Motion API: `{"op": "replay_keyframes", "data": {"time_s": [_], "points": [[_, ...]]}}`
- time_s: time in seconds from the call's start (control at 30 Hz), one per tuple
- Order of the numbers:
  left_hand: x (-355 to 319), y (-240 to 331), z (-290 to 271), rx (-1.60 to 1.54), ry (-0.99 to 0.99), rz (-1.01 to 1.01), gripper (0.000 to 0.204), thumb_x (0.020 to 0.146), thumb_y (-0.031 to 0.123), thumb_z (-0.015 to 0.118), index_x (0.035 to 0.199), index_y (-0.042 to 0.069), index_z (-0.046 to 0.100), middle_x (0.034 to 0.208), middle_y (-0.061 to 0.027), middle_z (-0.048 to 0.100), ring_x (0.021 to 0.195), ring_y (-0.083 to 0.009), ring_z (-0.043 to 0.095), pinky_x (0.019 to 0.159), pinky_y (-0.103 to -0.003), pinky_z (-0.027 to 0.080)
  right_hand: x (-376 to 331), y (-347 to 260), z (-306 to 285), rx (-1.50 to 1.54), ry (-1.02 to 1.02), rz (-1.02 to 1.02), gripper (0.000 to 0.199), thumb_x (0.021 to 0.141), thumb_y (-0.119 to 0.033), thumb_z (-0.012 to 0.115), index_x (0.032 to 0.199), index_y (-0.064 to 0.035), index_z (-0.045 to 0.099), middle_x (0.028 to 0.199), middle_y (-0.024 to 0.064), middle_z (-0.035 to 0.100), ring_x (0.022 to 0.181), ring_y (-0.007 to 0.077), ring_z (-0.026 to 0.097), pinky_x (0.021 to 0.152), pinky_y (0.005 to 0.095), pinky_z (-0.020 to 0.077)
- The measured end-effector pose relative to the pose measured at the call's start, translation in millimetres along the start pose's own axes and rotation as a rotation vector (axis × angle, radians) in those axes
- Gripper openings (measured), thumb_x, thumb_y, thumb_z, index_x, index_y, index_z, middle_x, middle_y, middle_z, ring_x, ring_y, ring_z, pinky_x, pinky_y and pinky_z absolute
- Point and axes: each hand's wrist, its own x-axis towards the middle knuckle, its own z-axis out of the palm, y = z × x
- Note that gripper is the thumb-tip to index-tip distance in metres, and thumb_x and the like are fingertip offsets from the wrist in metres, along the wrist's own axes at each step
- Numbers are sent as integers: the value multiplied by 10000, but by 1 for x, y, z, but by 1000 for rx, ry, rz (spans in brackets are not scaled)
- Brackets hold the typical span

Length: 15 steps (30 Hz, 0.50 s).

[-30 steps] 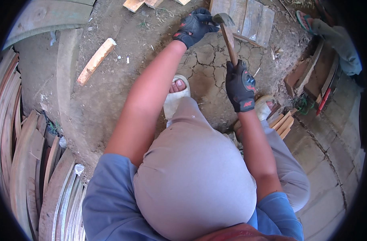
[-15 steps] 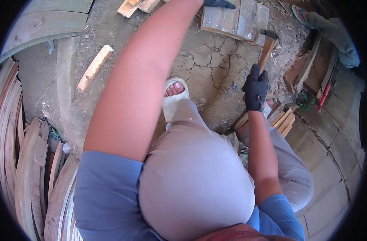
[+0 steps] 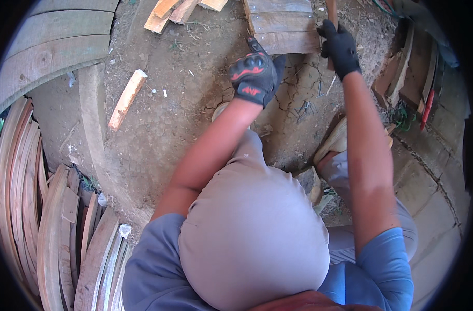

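Plank panel (image 3: 284, 23) turned since 0.5 s ago; your left hand (image 3: 254, 72) now at its near-left corner, right hand (image 3: 342, 49) farther out.

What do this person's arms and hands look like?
The left hand wears a dark glove with a raised knuckle guard, red trim and red lettering near the wrist. The right hand is also dark-gloved, with no red visible here. Short blue sleeves end above the elbows, leaving the forearms bare.

The top edge crops the hammer (image 3: 331, 12) and slatted panel (image 3: 283, 22).
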Motion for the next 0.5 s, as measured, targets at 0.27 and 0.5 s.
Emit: {"op": "replay_keyframes", "data": {"time_s": [0.27,0.5], "points": [[84,-37,-15,121,234,974,956,857,557,778,1599,88,400,1624,-151,453,1544,-329,370,1294,-514,263,-42,-11,-20,-42,25,-7,490,1034,-486,598,1123,-16,709,782,70,701,574,146,616,599,333,524],[84,19,21,65,349,773,949,811,525,792,1585,97,447,1625,-145,456,1509,-372,404,1257,-565,274,-116,35,-52,58,239,111,395,1057,-441,614,1050,-48,654,741,7,651,556,110,579,577,287,482]]}}
